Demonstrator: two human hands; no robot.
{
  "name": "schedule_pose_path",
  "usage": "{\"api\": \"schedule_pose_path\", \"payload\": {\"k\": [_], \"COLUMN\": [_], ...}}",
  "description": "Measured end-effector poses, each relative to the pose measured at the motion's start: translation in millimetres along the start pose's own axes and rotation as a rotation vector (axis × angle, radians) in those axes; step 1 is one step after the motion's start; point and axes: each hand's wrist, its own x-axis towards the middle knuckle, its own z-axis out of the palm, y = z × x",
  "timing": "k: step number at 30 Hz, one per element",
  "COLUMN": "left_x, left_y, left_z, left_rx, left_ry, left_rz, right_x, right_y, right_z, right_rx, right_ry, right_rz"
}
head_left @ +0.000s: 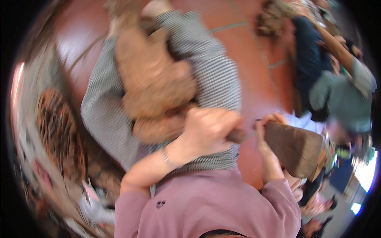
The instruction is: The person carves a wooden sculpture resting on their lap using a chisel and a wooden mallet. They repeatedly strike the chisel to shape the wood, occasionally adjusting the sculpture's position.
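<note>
A lumpy, tan-brown carved wooden piece (152,75) lies between my legs, blurred by motion. My left hand (214,127), a thin band at its wrist, reaches across in front of me, just past the near end of the carving. Its fingers are wrapped round a brown handle (237,136), whose blunt end sticks out to the right; the rest is hidden. To the right, my right hand (270,126) grips a dark brown wooden block (293,146), held up beside my thigh. The block covers part of that hand.
On the left, a heap of long, thin tools (61,135) lies on a pale wooden surface (29,99), with white crumpled plastic (93,208) nearer me. Red tiles (254,79) cover the floor. A person in a grey-green top (343,101) sits close on the right, beside another brown lump (272,20).
</note>
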Motion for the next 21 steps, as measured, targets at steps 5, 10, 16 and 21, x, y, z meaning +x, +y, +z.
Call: {"api": "schedule_pose_path", "payload": {"k": [5, 10, 16, 21], "left_x": [0, -1, -3, 5], "left_y": [-12, -6, 12, 54], "left_z": [4, 3, -51, -63], "left_rx": [0.006, -0.071, -0.073, 0.347], "left_ry": [-0.099, -0.081, 0.045, -0.374], "left_rz": [0.033, -0.025, -0.260, -0.118], "right_x": [26, 13, -24, -17], "right_y": [11, 20, 29, 30], "right_z": [-3, 6, 45, 55], "right_rx": [-0.139, 0.063, 0.132, 0.007], "right_ry": [-0.126, -0.136, -0.144, -0.157], "right_rz": [-0.452, -0.291, 0.074, 0.080]}}
